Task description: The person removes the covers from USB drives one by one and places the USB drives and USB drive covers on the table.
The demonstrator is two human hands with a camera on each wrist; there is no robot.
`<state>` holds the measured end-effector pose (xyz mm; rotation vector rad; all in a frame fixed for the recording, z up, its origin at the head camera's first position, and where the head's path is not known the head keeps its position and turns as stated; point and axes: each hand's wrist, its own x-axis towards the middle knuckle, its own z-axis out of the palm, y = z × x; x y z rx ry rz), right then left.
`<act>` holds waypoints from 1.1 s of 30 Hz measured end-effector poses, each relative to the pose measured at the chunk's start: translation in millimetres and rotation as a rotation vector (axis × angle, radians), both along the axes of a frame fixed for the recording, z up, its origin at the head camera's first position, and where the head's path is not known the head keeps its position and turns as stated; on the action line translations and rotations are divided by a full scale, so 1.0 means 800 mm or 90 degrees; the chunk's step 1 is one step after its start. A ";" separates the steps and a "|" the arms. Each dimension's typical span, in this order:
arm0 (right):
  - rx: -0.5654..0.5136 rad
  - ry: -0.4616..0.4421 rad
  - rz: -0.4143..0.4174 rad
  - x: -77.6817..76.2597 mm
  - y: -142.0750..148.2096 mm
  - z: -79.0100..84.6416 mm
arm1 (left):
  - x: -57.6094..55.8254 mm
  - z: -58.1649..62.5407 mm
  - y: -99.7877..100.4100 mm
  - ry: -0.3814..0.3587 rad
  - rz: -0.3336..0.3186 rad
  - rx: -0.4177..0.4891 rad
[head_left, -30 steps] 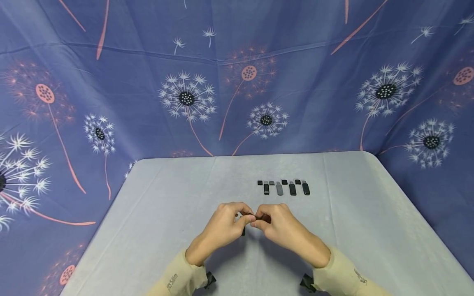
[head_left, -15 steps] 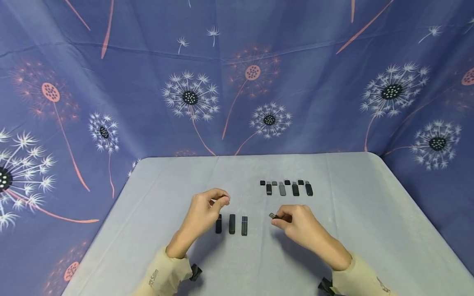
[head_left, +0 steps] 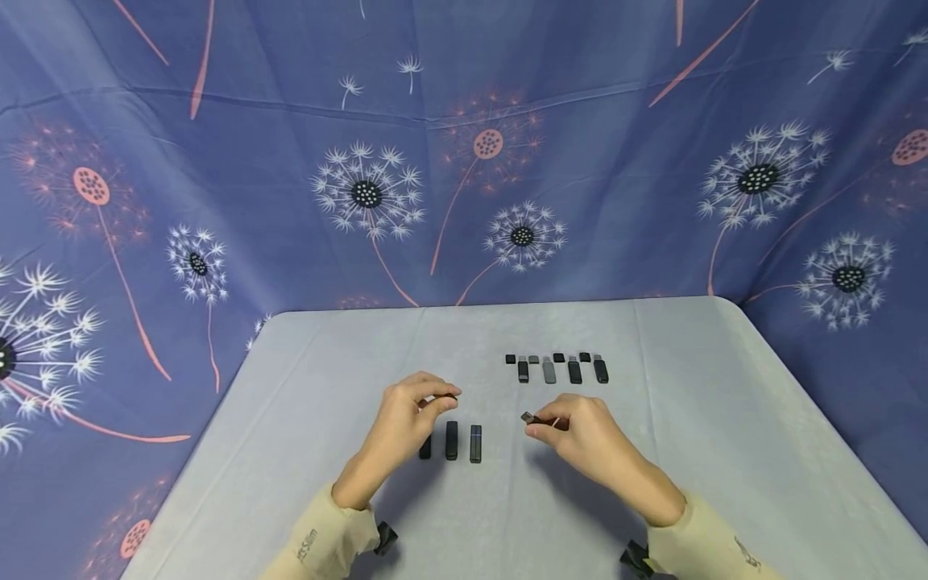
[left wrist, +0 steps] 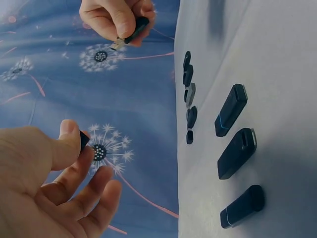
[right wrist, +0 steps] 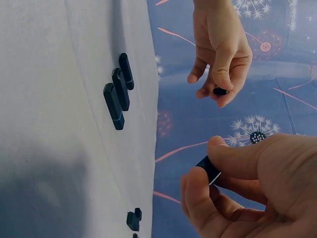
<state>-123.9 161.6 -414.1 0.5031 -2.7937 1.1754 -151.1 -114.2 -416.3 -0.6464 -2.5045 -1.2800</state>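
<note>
My left hand [head_left: 402, 415] pinches a small dark cap [left wrist: 84, 141] between thumb and forefinger, above the table's middle. To the right, my right hand [head_left: 587, 431] grips a black USB stick [left wrist: 136, 29], its bare metal plug pointing left toward the cap. Stick and cap are apart. Below the left hand lie three dark capped USB sticks side by side: a left one [head_left: 425, 448] partly hidden by that hand, a middle one [head_left: 452, 441] and a right one [head_left: 475, 444] with a thin blue line across it.
Farther back on the grey table [head_left: 326, 354] is a row of several uncapped USB sticks, among them a grey one [head_left: 549, 372] and a black one [head_left: 601, 370]. Small caps [head_left: 558, 358] lie beside their plugs. Behind the table hangs a blue dandelion-print cloth [head_left: 616, 201].
One second ago both hands met in the middle. They have since parted, the cap in the left and the stick in the right, and the three capped sticks came into sight.
</note>
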 end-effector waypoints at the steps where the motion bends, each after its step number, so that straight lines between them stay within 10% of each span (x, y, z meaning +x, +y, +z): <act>1: -0.001 0.005 -0.001 0.000 0.000 0.000 | -0.001 0.000 0.000 0.007 -0.004 0.006; 13: -0.034 -0.015 -0.032 -0.003 0.002 0.011 | -0.011 0.007 0.006 -0.020 0.070 0.039; 33: -0.069 -0.022 -0.083 -0.022 -0.005 0.011 | -0.036 0.012 0.012 -0.030 0.044 0.000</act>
